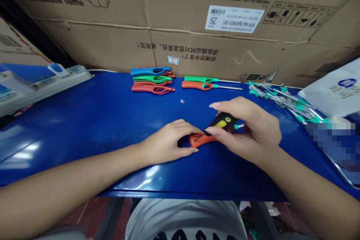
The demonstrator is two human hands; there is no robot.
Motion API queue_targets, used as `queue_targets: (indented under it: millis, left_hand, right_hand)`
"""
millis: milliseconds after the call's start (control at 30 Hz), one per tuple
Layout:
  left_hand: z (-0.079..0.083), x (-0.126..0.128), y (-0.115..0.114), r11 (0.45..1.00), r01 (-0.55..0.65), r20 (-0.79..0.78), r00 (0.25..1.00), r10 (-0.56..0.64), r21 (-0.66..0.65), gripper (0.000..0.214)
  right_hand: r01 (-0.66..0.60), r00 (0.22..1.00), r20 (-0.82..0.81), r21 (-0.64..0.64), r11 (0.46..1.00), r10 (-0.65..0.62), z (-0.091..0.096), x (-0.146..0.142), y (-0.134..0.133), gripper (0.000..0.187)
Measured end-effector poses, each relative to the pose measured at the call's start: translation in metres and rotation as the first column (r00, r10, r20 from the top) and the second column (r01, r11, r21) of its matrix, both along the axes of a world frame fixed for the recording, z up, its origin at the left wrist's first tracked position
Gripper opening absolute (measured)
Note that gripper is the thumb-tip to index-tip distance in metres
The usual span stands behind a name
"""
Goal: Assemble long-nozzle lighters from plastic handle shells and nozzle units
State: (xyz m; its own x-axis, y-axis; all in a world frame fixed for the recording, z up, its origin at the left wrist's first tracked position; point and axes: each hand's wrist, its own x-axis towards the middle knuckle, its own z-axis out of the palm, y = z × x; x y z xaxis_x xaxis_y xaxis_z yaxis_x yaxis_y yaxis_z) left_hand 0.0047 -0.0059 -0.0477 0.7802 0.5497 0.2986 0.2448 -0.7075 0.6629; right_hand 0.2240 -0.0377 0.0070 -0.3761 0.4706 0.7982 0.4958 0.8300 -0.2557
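Observation:
On the blue table lies an orange lighter [211,138], a long-nosed gas lighter whose teal front and metal tube partly show past my right hand. My left hand [168,140] steadies its left end, fingers on the far edge and thumb on the near edge. A screwdriver [222,123] with a short black and yellow handle is gripped in my right hand [253,131], between thumb and fingers. Its thin shaft slants down to the left onto the lighter's body. Whether the tip sits in a screw or slot is too small to tell.
Behind lie stacked lighter shells [153,89] in blue, green and red. Two lighters with metal tubes [197,84] lie beside them. A pile of metal tubes with teal parts [292,103] is at right. A power strip [47,86] stands left; a cardboard box [112,37] walls the back.

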Motion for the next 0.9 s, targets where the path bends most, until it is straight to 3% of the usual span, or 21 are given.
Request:
queue_targets:
  millis: [67,167,233,333,367,433,500,533,700,767,833,900]
  left_hand:
    - [0.0003,0.0002,-0.0002,1.0,-0.009,-0.005,1.0,0.009,-0.005,0.033]
    - [0.0009,0.0005,-0.0006,1.0,-0.011,-0.013,1.0,0.011,-0.007,0.033]
    - [0.0016,0.0007,-0.0008,1.0,-0.008,-0.011,1.0,0.008,-0.008,0.03]
    - [0.0022,0.0006,-0.0012,1.0,-0.008,-0.009,1.0,0.007,-0.018,0.023]
    - [0.0022,0.0004,-0.0012,1.0,-0.009,-0.01,1.0,0.009,-0.019,0.024]
    - [0.0016,-0.0001,-0.0011,1.0,-0.017,-0.014,1.0,0.017,-0.016,0.03]
    - [0.0009,-0.0003,-0.0009,1.0,-0.018,-0.016,1.0,0.018,-0.011,0.035]
    - [0.0007,-0.0003,-0.0008,1.0,-0.016,-0.017,1.0,0.016,-0.009,0.035]
    - [0.0011,0.0007,-0.0007,1.0,-0.017,-0.018,1.0,0.017,-0.007,0.02]
    - [0.0012,0.0007,-0.0009,1.0,-0.017,-0.017,1.0,0.017,-0.005,0.022]
    - [0.0013,0.0006,-0.001,1.0,-0.019,-0.017,1.0,0.019,-0.002,0.028]
    - [0.0018,0.0007,-0.0011,1.0,-0.017,-0.023,1.0,0.017,-0.006,0.028]
  right_hand:
    - [-0.023,1.0,0.004,-0.106,0.994,0.023,-0.0009,-0.0014,-0.0024,0.042]
    - [-0.148,0.989,-0.07,-0.314,0.938,0.132,-0.0023,-0.0039,-0.0056,0.047]
    - [-0.134,0.991,-0.06,-0.246,0.96,0.123,-0.0022,-0.0048,-0.0061,0.043]
    - [-0.009,1.0,0.021,-0.038,0.999,0.01,-0.0013,-0.0041,-0.0054,0.044]
    - [0.002,0.999,0.035,-0.039,0.999,0.0,-0.0015,-0.0038,-0.0051,0.045]
    - [-0.052,0.998,0.009,-0.182,0.982,0.055,-0.0025,-0.0038,-0.0049,0.046]
    - [-0.149,0.988,-0.077,-0.339,0.929,0.131,-0.0036,-0.0045,-0.0048,0.048]
    - [-0.177,0.983,-0.105,-0.356,0.918,0.149,-0.0037,-0.0048,-0.0047,0.046]
    - [-0.014,0.999,0.042,-0.033,0.999,0.016,-0.0006,-0.0032,-0.0044,0.046]
    - [-0.049,0.997,0.063,-0.081,0.996,0.054,-0.0006,-0.003,-0.0047,0.047]
    - [-0.147,0.989,0.0,-0.234,0.961,0.151,-0.002,-0.0042,-0.005,0.049]
    - [-0.21,0.978,-0.063,-0.29,0.934,0.2,-0.0035,-0.0056,-0.0051,0.048]
